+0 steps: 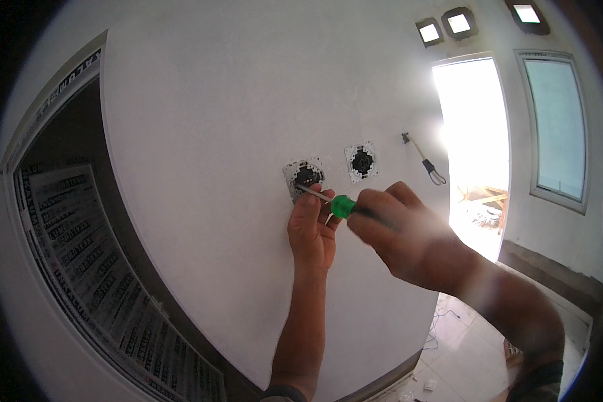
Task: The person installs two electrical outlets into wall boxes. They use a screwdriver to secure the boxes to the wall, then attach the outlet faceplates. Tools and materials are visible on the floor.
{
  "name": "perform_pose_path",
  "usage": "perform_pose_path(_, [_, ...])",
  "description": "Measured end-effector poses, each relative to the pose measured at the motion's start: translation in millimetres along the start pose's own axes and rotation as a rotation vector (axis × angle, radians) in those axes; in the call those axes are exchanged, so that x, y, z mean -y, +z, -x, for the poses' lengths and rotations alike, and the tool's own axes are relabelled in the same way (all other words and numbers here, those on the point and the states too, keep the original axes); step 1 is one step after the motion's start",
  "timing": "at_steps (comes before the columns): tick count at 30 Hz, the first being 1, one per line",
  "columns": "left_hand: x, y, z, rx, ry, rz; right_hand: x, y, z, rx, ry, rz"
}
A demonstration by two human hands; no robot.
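My right hand (409,234) is wrapped around the handle of a screwdriver (342,206) with a green, see-through grip. Its metal shaft runs left to the lower part of a wall socket mount (306,173), a black core in a pale metal frame. My left hand (309,231) is raised just below that mount, with thumb and fingers closed about the shaft close to its tip. The fingers partly cover the mount's lower edge, and the exact spot the tip touches is too small to make out. A second, similar socket mount (362,162) sits on the wall to the right.
A cable loop (430,167) hangs from the white wall (214,134) farther right. Beyond it are a bright doorway (472,134) and a frosted window (555,127). At left stands a dark door frame with a film-wrapped panel (100,261). Thin wires (439,321) lie on the tiled floor.
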State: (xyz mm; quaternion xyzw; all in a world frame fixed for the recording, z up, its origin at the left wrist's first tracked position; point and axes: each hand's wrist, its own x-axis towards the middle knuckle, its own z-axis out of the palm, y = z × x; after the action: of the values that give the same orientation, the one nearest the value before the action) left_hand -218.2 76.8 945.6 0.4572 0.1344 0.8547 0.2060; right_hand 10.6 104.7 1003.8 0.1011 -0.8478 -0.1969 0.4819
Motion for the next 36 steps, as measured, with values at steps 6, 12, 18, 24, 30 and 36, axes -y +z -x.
perform_pose_path(6, [0.4,-1.8,0.3,0.045,-0.01,0.041,1.7,-8.3,-2.7,0.006,-0.082,0.041])
perform_pose_path(12, [5.8,11.5,9.8,0.185,-0.079,0.153,9.1,-13.4,-28.0,0.13,0.311,-0.142])
perform_pose_path(18, [20.0,27.3,16.2,0.242,-0.037,0.439,7.9,-18.9,-34.6,0.026,0.057,0.007])
perform_pose_path(24, [28.3,50.9,13.9,0.34,0.061,0.601,11.6,-19.2,-43.1,0.343,0.492,0.006])
perform_pose_path(30, [36.2,30.2,6.1,0.248,0.106,0.31,28.7,-29.7,-46.1,0.262,-0.019,0.297])
perform_pose_path(36, [34.0,56.5,9.5,0.308,0.166,0.614,21.8,-25.9,-54.2,0.3,0.662,-0.132])
